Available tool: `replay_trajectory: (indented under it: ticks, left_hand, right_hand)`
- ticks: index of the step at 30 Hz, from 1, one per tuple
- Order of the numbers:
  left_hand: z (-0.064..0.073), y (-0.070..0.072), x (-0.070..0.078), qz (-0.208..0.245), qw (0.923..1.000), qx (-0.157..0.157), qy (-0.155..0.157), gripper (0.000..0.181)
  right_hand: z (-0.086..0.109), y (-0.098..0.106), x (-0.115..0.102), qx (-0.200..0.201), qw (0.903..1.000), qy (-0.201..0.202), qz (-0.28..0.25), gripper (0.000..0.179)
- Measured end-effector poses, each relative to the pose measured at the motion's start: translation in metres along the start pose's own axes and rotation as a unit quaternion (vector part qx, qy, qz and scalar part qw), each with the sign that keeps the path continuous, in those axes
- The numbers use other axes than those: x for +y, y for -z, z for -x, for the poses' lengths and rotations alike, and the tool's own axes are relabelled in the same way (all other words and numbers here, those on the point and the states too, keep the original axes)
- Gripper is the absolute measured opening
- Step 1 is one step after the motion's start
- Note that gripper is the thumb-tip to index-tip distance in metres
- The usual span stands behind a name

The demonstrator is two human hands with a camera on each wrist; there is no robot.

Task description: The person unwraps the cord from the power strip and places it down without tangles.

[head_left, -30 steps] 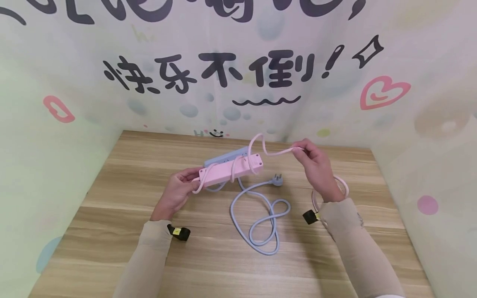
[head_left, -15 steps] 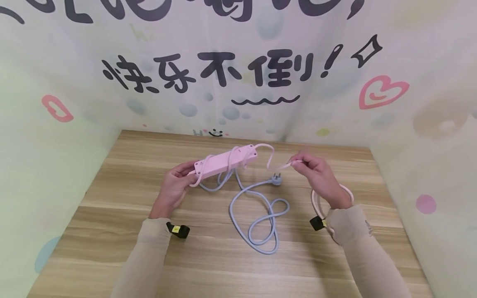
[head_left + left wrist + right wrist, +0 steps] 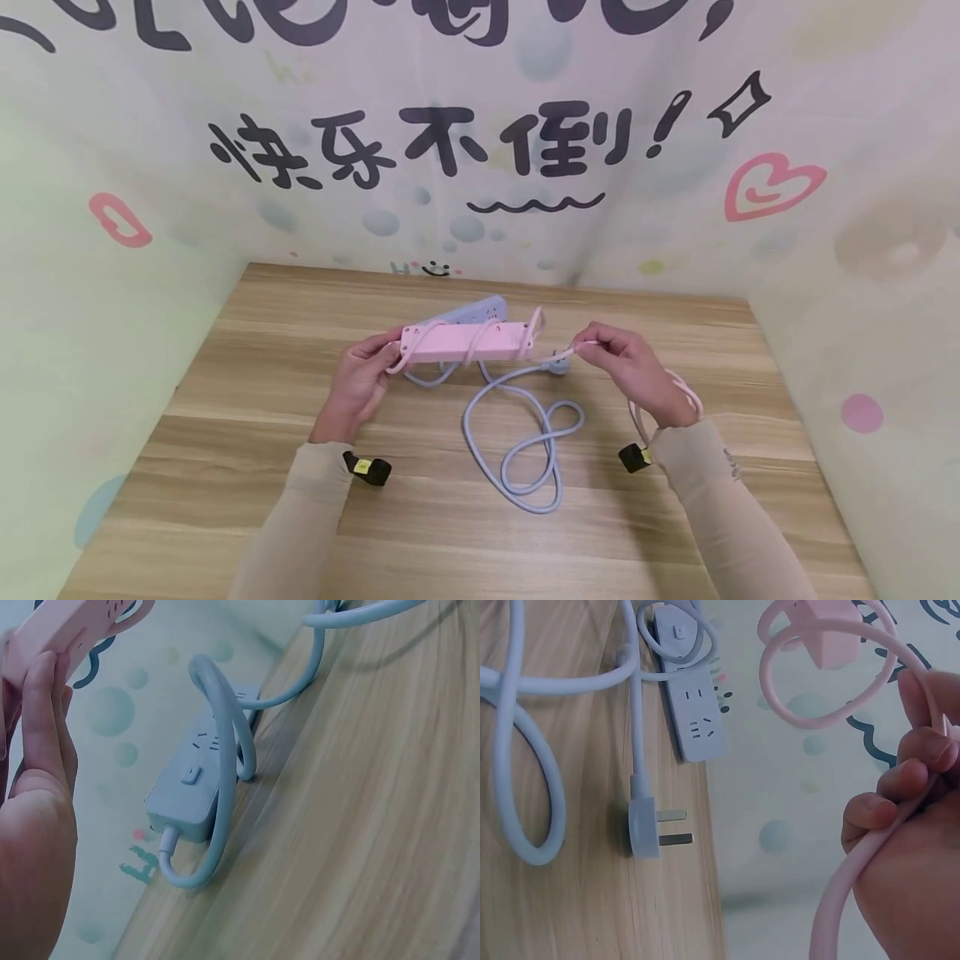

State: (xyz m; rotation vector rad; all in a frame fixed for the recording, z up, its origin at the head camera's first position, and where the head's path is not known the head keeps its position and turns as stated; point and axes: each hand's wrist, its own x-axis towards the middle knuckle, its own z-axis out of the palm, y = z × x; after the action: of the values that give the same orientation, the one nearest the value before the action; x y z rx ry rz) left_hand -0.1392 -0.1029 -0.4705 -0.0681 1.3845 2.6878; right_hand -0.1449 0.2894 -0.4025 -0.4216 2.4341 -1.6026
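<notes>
My left hand (image 3: 358,382) grips the left end of a pink power strip (image 3: 461,342), held up above the table. Several turns of its pink cord lie around the strip's body. From the strip's right end the cord (image 3: 832,900) runs to my right hand (image 3: 626,367), which pinches it between thumb and fingers; the rest trails down past the right wrist. Behind the pink strip lies a blue power strip (image 3: 187,772), partly hidden in the head view. Its blue cord (image 3: 467,425) lies in loose loops on the table and ends in a three-pin plug (image 3: 645,829).
The wooden table (image 3: 247,517) meets a printed backdrop (image 3: 450,233) at its rear edge, with further walls to the left and right. A small black wrist camera (image 3: 371,471) sits on the left cuff and another black camera (image 3: 633,457) on the right.
The right hand has moved lower, drawing the cord down around the strip's right end. The pink strip tilted and lifted, then came back nearly level. The blue strip and its cord stayed put.
</notes>
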Motion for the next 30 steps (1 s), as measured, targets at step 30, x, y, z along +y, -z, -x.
replay_trajectory:
  ticks: [30]
  left_hand:
    - [-0.003,-0.010,0.003,0.026,0.9987,0.032,-0.032,0.023]
  right_hand:
    - [-0.034,-0.010,0.024,0.014,0.9925,-0.096,0.075,0.041]
